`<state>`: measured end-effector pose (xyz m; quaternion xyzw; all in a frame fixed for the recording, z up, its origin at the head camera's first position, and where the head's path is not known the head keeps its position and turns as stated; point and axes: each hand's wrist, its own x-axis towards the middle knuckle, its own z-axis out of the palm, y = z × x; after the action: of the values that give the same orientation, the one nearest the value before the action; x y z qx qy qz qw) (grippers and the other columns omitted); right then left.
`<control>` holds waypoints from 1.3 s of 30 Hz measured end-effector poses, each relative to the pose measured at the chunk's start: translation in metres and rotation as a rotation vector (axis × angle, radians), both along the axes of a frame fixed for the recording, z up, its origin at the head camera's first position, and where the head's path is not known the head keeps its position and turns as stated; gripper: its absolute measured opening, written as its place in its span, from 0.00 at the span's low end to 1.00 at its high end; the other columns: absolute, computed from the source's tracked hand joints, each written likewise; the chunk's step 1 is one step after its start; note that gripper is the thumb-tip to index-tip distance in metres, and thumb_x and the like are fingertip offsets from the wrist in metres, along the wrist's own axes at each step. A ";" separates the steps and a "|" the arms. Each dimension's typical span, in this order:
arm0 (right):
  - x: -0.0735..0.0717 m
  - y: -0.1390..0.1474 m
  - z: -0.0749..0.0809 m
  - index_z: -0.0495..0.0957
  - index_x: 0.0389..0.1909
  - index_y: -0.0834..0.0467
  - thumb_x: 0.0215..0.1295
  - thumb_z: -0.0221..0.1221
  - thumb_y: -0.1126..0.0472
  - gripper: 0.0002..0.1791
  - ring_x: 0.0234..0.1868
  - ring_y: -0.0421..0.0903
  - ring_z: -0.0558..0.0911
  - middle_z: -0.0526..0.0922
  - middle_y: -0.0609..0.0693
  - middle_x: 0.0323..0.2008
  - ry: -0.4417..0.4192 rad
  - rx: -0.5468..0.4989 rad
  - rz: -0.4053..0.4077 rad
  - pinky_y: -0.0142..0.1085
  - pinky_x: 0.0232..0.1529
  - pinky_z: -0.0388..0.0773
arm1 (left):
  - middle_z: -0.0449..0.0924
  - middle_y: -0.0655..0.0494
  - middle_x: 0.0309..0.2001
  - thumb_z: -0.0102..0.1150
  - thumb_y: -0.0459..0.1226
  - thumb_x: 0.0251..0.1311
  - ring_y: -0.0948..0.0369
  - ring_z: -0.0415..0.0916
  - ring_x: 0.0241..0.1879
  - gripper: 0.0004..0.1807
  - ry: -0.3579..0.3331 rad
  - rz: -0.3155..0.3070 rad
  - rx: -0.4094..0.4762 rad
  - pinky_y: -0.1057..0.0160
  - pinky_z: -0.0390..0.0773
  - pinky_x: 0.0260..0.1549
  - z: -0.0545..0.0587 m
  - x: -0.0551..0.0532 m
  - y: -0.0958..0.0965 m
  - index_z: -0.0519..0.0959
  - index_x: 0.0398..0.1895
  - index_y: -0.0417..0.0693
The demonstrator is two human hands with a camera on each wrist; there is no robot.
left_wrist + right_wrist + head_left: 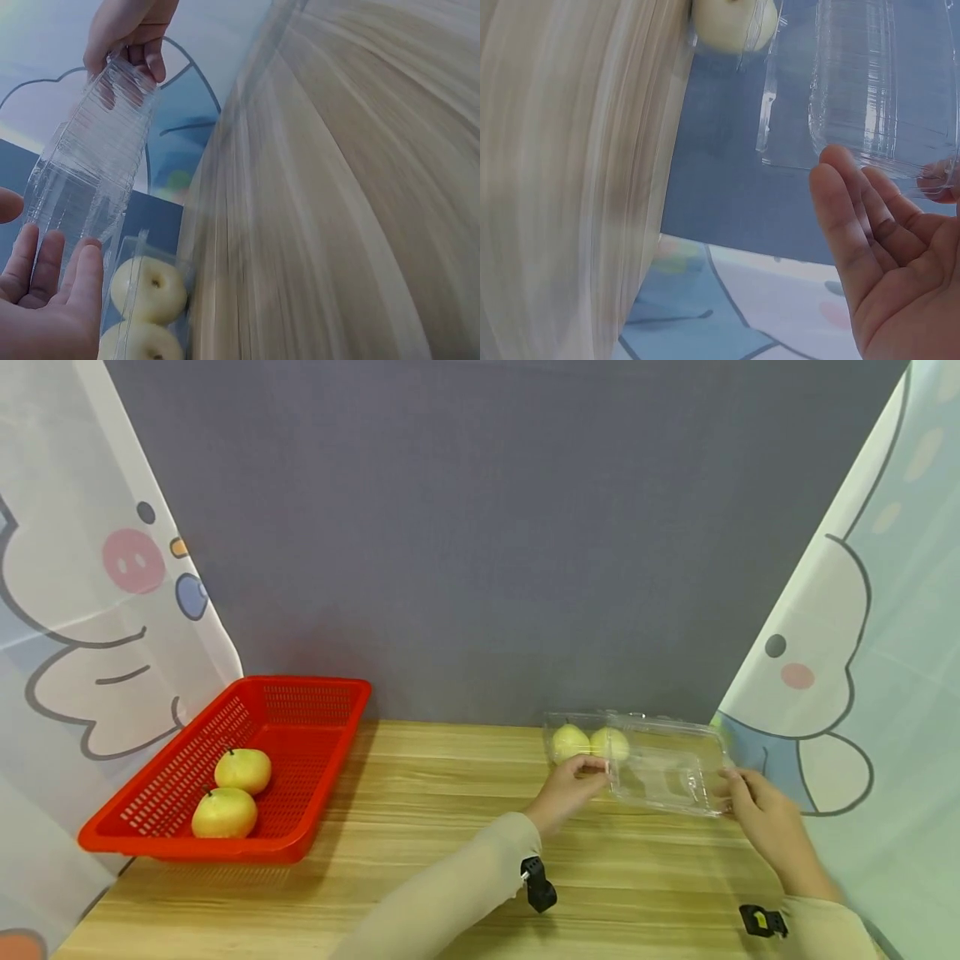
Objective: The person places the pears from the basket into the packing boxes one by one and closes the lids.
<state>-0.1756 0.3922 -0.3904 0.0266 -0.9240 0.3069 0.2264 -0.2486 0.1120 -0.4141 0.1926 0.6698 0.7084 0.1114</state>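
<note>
Between my two hands is a clear plastic lid [663,777], tilted up over the table at the right. My left hand [567,793] pinches its left edge; in the left wrist view those fingers [49,266] lie along the edge with the thumb opposite. The right hand [767,818] grips the right end, fingertips [836,161] against the rim. Behind the lid stands a clear plastic box [555,722], partly hidden by it. Two round yellow pears [572,742] sit side by side in the box's left part.
At the left stands a red plastic basket [322,785] with two more yellow pears [225,812] inside. A grey cloth [465,543] hangs behind the wooden table [420,827]. Patterned curtains [847,635] close off both sides.
</note>
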 end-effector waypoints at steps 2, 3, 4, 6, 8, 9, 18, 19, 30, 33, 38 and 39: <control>-0.002 -0.004 0.000 0.74 0.58 0.68 0.81 0.42 0.55 0.23 0.29 0.33 0.81 0.86 0.62 0.40 0.002 -0.015 0.021 0.29 0.28 0.80 | 0.77 0.62 0.46 0.61 0.42 0.68 0.64 0.76 0.46 0.12 0.002 -0.002 0.004 0.48 0.77 0.54 0.000 -0.001 -0.005 0.80 0.52 0.50; -0.004 -0.006 0.000 0.74 0.58 0.68 0.82 0.41 0.54 0.23 0.29 0.33 0.81 0.86 0.62 0.40 -0.001 -0.012 0.026 0.29 0.29 0.81 | 0.77 0.62 0.46 0.61 0.42 0.68 0.64 0.76 0.47 0.13 0.002 -0.002 0.007 0.48 0.77 0.54 0.000 -0.002 -0.008 0.80 0.52 0.49; -0.005 -0.008 0.000 0.73 0.59 0.68 0.82 0.41 0.54 0.23 0.29 0.33 0.82 0.86 0.62 0.40 -0.007 -0.018 0.035 0.31 0.29 0.81 | 0.77 0.61 0.47 0.61 0.41 0.68 0.63 0.76 0.47 0.13 0.003 -0.003 0.010 0.48 0.77 0.55 0.000 -0.002 -0.010 0.80 0.52 0.48; -0.007 -0.012 0.000 0.74 0.59 0.67 0.82 0.41 0.53 0.23 0.29 0.34 0.82 0.86 0.62 0.40 -0.016 -0.009 0.038 0.32 0.29 0.81 | 0.78 0.61 0.47 0.61 0.41 0.68 0.63 0.76 0.48 0.14 -0.001 0.000 0.013 0.51 0.78 0.54 -0.001 -0.003 -0.014 0.80 0.53 0.47; -0.008 -0.015 -0.001 0.73 0.60 0.66 0.82 0.41 0.52 0.24 0.30 0.34 0.82 0.86 0.61 0.41 -0.025 0.006 0.043 0.32 0.29 0.81 | 0.78 0.60 0.47 0.61 0.40 0.68 0.62 0.76 0.48 0.15 -0.003 0.000 0.023 0.54 0.78 0.54 -0.002 -0.004 -0.018 0.80 0.54 0.44; -0.009 -0.017 -0.001 0.73 0.60 0.66 0.82 0.41 0.52 0.24 0.30 0.34 0.82 0.86 0.61 0.41 -0.029 0.007 0.048 0.32 0.30 0.81 | 0.78 0.59 0.47 0.61 0.39 0.68 0.62 0.76 0.48 0.16 -0.008 0.001 0.025 0.55 0.79 0.53 -0.002 -0.004 -0.021 0.80 0.55 0.43; -0.020 -0.036 -0.004 0.75 0.56 0.69 0.81 0.44 0.56 0.21 0.29 0.36 0.82 0.86 0.60 0.39 0.014 -0.020 0.106 0.31 0.30 0.82 | 0.77 0.55 0.49 0.61 0.40 0.67 0.59 0.77 0.49 0.17 -0.010 0.013 0.014 0.57 0.79 0.53 -0.005 -0.005 -0.043 0.79 0.56 0.41; -0.021 -0.038 -0.004 0.75 0.56 0.68 0.81 0.43 0.55 0.21 0.29 0.37 0.82 0.86 0.60 0.39 0.011 -0.023 0.108 0.32 0.30 0.82 | 0.77 0.55 0.50 0.61 0.40 0.67 0.59 0.77 0.49 0.18 -0.007 0.016 0.009 0.55 0.79 0.53 -0.005 -0.004 -0.046 0.78 0.56 0.41; -0.027 -0.061 -0.002 0.75 0.57 0.65 0.81 0.43 0.49 0.24 0.34 0.45 0.84 0.86 0.57 0.41 -0.057 -0.050 0.144 0.34 0.33 0.82 | 0.76 0.50 0.53 0.60 0.39 0.68 0.57 0.77 0.51 0.20 -0.005 0.046 0.006 0.56 0.79 0.54 -0.003 -0.002 -0.075 0.76 0.59 0.37; -0.030 -0.068 -0.002 0.75 0.57 0.64 0.81 0.42 0.48 0.25 0.34 0.47 0.85 0.85 0.58 0.42 -0.068 -0.052 0.154 0.35 0.34 0.81 | 0.76 0.49 0.53 0.60 0.38 0.68 0.56 0.77 0.51 0.19 -0.003 0.060 0.008 0.56 0.78 0.54 -0.003 -0.002 -0.083 0.76 0.58 0.37; -0.034 -0.080 -0.006 0.75 0.56 0.64 0.81 0.43 0.49 0.24 0.33 0.47 0.84 0.85 0.56 0.40 -0.073 -0.056 0.181 0.36 0.33 0.80 | 0.76 0.45 0.54 0.58 0.37 0.69 0.56 0.77 0.51 0.18 0.009 0.072 -0.003 0.55 0.78 0.54 -0.003 0.000 -0.098 0.77 0.57 0.37; -0.035 -0.082 -0.008 0.75 0.56 0.64 0.81 0.43 0.49 0.24 0.33 0.47 0.84 0.86 0.55 0.39 -0.075 -0.056 0.187 0.37 0.33 0.80 | 0.76 0.44 0.55 0.58 0.37 0.69 0.56 0.77 0.52 0.17 0.007 0.075 -0.007 0.56 0.78 0.55 -0.004 0.001 -0.101 0.76 0.57 0.37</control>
<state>-0.2107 0.3103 -0.3985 0.0946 -0.9165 0.3530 0.1625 -0.2479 0.0108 -0.4177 0.1695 0.6794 0.7091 0.0830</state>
